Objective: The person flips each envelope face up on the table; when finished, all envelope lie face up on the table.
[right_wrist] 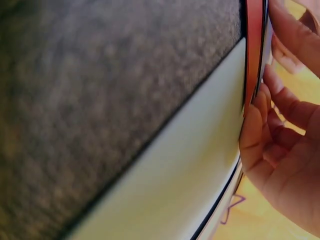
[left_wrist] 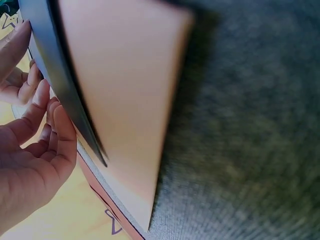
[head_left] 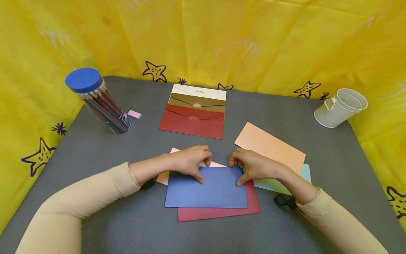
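Observation:
A plain blue envelope (head_left: 206,190) lies over a dark red one (head_left: 219,213), which sticks out at the near and right sides. My left hand (head_left: 192,160) pinches its far edge, thumb on top and fingers curled at the edge. To its right my right hand (head_left: 253,163) holds the same edge likewise, near the far right corner. In the left wrist view, the blue envelope (left_wrist: 62,75) stands edge-on beside the fingertips, above a pale peach envelope (left_wrist: 125,90). The right wrist view has a pale green envelope (right_wrist: 180,160) beneath the right fingers.
Red (head_left: 191,125), brown (head_left: 184,101) and white (head_left: 206,92) envelopes overlap at the back. An orange envelope (head_left: 272,144) lies right, over a light green one (head_left: 272,185). A blue-lidded pencil tub (head_left: 103,106) and pink eraser (head_left: 134,114) stand left; a white metal pail (head_left: 337,109) stands right.

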Motion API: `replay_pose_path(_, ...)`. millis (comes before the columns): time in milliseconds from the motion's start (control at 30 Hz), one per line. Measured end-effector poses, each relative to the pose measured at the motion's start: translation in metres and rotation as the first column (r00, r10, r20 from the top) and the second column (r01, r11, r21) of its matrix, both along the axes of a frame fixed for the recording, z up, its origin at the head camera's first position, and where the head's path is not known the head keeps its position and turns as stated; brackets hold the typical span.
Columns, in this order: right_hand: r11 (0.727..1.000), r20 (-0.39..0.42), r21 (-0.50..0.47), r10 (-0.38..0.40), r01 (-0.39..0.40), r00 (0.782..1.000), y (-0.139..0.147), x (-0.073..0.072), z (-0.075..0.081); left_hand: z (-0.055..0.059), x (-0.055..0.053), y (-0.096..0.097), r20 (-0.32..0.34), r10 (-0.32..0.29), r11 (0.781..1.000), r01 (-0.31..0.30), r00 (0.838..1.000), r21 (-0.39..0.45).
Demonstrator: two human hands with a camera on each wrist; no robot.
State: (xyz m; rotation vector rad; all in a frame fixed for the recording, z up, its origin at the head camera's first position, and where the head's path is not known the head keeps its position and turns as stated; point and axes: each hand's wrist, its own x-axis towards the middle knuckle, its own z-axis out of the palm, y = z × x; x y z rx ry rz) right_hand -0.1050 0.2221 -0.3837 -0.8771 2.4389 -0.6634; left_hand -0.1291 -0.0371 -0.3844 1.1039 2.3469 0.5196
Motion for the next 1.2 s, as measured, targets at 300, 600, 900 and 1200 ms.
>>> replay_pose_path(300, 0.999, -0.017, 0.025, -0.030, 0.030, 0.999, -0.003, 0.001, -0.001, 0.002, 0.000, 0.002, -0.022, 0.009, 1.000, -0.010, 1.000, -0.018)
replay_pose_path(600, 0.996, 0.103, -0.044, -0.069, 0.074, 0.992, -0.002, 0.003, 0.001, 0.003, -0.001, 0.004, -0.009, -0.018, 1.000, 0.018, 1.000, -0.024)
replay_pose_path(900, 0.968, 0.373, -0.183, -0.091, 0.170, 0.923, 0.011, -0.003, 0.011, 0.021, -0.013, -0.008, 0.121, -0.054, 0.994, 0.042, 0.991, 0.097)
replay_pose_path(1200, 0.927, 0.431, -0.252, -0.150, 0.278, 0.890, 0.035, -0.014, 0.022, 0.039, -0.040, -0.028, 0.228, 0.087, 0.968, -0.136, 0.970, 0.209)
